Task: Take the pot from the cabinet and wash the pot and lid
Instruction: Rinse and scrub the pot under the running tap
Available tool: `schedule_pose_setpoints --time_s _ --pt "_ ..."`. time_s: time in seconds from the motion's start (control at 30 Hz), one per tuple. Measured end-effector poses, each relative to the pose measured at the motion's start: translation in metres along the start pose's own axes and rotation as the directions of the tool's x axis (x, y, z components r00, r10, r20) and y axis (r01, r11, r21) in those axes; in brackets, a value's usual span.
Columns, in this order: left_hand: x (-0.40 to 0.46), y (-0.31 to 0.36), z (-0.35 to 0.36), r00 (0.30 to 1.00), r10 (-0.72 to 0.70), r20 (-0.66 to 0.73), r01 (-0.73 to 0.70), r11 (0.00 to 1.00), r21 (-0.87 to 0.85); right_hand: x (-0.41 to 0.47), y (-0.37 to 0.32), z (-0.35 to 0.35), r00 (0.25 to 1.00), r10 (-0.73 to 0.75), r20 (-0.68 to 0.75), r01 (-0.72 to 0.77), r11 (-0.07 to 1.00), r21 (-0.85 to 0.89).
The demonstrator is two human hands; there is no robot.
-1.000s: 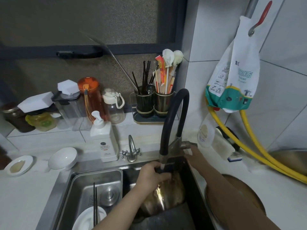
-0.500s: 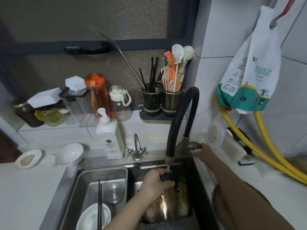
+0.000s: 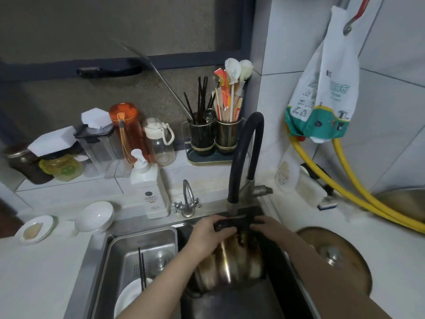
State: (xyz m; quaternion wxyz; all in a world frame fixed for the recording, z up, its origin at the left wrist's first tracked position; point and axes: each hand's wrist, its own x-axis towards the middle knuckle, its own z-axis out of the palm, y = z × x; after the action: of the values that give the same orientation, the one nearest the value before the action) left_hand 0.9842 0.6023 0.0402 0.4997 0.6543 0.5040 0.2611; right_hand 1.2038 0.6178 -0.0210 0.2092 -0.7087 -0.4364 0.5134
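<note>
Hands are steadying the pot point(image 3: 227, 265) under the faucet point(image 3: 243, 157) for rinsing: left hand point(image 3: 207, 233) grasping its black handle, right hand point(image 3: 269, 229) gripping beside it.

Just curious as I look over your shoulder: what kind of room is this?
Most likely a home kitchen. There is a steel sink with a black faucet, a holder of chopsticks and brushes on the tiled ledge, and a pot in the basin.

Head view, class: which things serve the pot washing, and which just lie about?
In use: steel pot with black handle, left hand, right hand, black arched faucet, round metal lid.

Lying about: white pump bottle, white bowl, orange bottle.
</note>
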Motion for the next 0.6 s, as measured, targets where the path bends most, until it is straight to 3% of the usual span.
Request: schedule_pose_setpoints --time_s 0.2,0.3,0.6 --pt "-0.012 -0.001 -0.029 0.995 -0.082 -0.057 0.061 0.954 -0.293 -0.023 0.017 0.01 0.993 0.118 -0.027 -0.113 0.983 0.141" --pt "-0.02 -0.009 -0.039 0.982 -0.176 -0.068 0.12 0.86 -0.497 -0.031 0.025 0.02 0.987 0.157 -0.03 -0.149 0.969 0.197" --pt "-0.027 -0.024 -0.073 0.94 -0.336 -0.057 0.183 0.641 -0.746 -0.066 0.036 0.063 0.968 0.25 -0.033 -0.212 0.879 0.426"
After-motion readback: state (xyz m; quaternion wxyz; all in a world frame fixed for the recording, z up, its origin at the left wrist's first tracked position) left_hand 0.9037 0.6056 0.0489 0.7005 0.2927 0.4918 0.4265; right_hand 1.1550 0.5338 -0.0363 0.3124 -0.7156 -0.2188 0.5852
